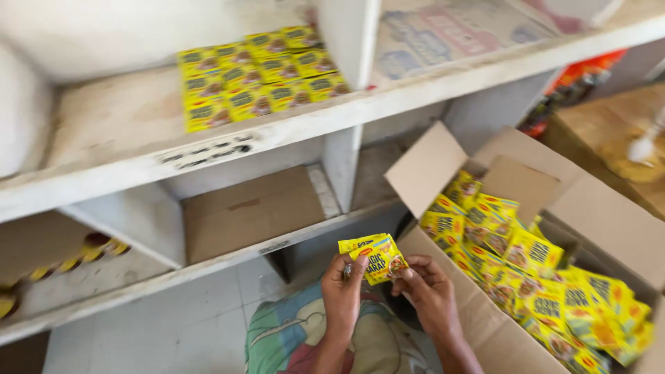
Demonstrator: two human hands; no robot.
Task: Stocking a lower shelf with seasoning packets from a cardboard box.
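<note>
White shelving [138,149] fills the upper left, yellow sachets [260,76] laid flat in rows on it. An open cardboard box [478,325] at lower right brims with more. At bottom centre, left hand [343,294] and right hand [429,291] pinch a small stack of sachets [374,255], fingers closed on its edges, squaring it.
</note>
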